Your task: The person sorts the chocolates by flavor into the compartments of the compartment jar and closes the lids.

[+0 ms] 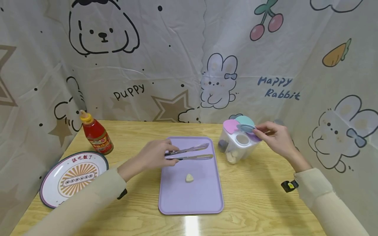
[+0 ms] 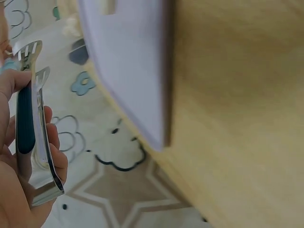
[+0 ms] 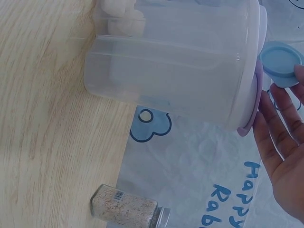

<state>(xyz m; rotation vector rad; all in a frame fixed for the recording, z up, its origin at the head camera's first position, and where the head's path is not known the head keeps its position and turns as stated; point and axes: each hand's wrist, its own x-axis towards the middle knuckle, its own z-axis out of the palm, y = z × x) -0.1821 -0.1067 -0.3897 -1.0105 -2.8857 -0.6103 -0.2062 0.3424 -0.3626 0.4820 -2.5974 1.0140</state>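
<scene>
My left hand grips metal tongs with dark handles, held over the purple tray. The tong ends stand apart with nothing between them; in the left wrist view the tongs lie between thumb and fingers. On the tray sits a small whitish piece. My right hand pinches the blue lid of a clear divided container, tilted up beside a round opening. Pink, teal and purple lids lie on the other compartments. Pale pieces show inside the container.
At the left stand a red sauce bottle with a yellow cap and an oval plate with a printed pattern. A glass jar of grains lies in the right wrist view, near the container. Patterned cloth hangs behind the table.
</scene>
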